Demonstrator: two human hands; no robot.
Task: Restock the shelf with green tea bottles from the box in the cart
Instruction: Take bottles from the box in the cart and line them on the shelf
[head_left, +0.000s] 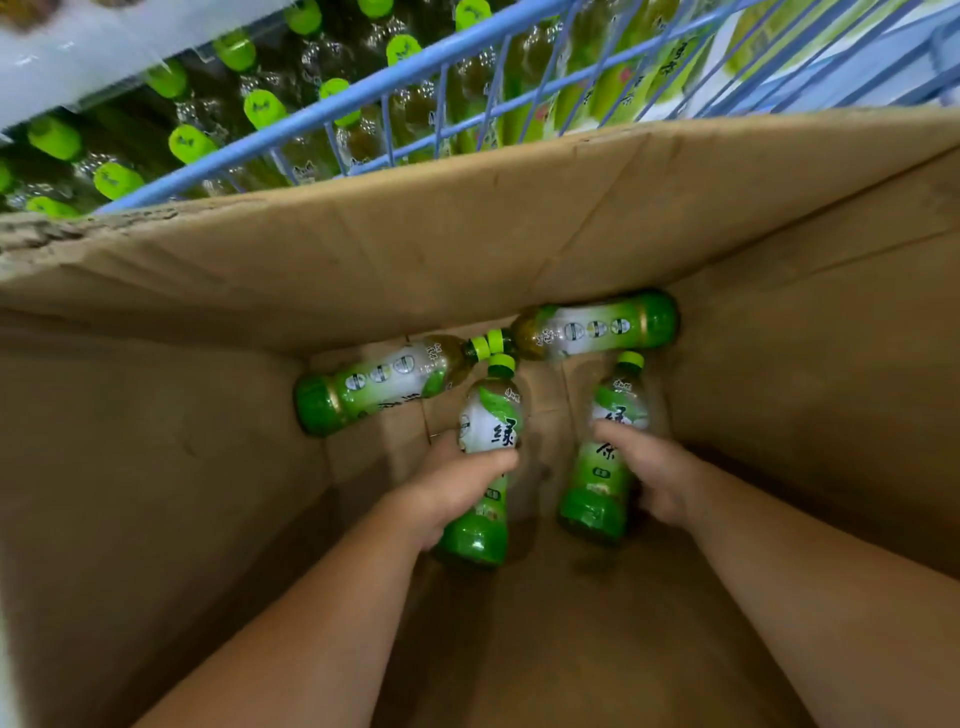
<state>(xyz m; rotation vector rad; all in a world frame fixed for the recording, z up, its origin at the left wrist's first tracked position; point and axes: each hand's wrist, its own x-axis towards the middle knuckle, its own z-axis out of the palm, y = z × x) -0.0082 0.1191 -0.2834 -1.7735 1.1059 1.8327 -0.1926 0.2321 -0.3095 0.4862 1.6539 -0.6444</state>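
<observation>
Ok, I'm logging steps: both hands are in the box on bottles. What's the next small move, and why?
Probably lift both straight up, clear of the cardboard box and its high walls. The left hand wraps the left bottle and the right hand curls round the right bottle.

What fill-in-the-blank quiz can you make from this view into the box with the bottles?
1. The cardboard box holds ___ bottles.
2. The left grip and the right grip, both bare hands, each hold ___ bottle.
3. Every bottle cap in the box is coloured ___.
4. The cart's wire rail is coloured ___.

Missing words: four; one; green; blue.
</observation>
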